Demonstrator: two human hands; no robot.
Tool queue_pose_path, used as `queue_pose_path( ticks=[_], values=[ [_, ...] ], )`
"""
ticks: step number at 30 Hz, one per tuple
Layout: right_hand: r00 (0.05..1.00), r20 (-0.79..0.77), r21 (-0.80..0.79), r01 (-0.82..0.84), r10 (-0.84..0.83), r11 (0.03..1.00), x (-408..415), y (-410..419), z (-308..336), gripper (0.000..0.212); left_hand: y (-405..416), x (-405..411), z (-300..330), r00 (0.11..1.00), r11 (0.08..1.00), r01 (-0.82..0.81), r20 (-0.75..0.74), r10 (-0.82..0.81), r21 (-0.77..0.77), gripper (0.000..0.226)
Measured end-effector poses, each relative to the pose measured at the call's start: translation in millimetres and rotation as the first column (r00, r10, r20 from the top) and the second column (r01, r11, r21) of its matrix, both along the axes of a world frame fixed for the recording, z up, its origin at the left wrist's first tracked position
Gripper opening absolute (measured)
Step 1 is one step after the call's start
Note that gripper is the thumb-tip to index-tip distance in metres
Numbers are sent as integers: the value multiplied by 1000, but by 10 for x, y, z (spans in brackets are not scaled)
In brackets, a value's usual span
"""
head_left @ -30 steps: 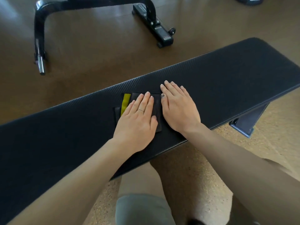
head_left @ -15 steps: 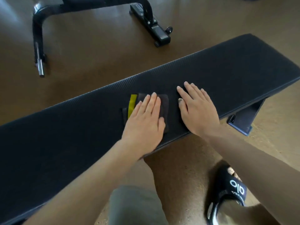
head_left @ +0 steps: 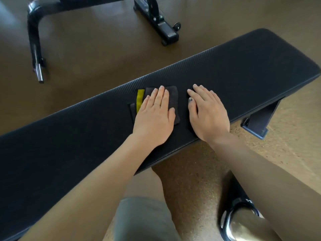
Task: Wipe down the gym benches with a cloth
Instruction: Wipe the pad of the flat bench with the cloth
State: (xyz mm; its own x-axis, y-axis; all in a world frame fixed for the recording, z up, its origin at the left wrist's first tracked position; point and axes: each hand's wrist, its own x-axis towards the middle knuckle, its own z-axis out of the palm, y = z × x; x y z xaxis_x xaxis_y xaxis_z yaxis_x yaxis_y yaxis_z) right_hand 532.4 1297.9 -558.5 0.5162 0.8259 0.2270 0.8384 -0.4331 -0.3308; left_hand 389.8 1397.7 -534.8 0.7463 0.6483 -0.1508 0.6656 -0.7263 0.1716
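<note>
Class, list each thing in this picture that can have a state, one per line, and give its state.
Cloth: folded, flat on the bench, pressed under the left hand.
Left hand: open, palm down on the cloth.
Right hand: open, flat on the bare bench pad, beside the cloth.
Bench: level, pad facing up.
Sandal: worn on a foot, on the floor.

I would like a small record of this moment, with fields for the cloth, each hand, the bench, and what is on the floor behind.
cloth: dark cloth with a yellow stripe, flat on the bench pad
left hand: left hand flat, pressing on the cloth
right hand: right hand flat on the bare pad, beside the cloth, not touching it
bench: black padded bench, running diagonally
floor behind: black metal frame with a small wheel
</note>
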Motion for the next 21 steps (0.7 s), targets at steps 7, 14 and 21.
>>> queue_pose_path(
  ticks=[7, 14, 21],
  values=[
    [1000, 1, 39, 31, -31, 999, -50, 4, 11, 54, -611, -824, -118, 979, 962, 205, -18, -205, 180, 69],
    [999, 18, 47, 37, -38, 998, -37, 23, -2, 55, -564, -489, -151, 975, 949, 221, -35, -218, 223, 72],
    [1000, -13, 44, 14, -14, 999, -13, 5, 22, 56, -640, -1111, -203, 954, 884, 298, -79, -290, 360, 66]
  ],
)
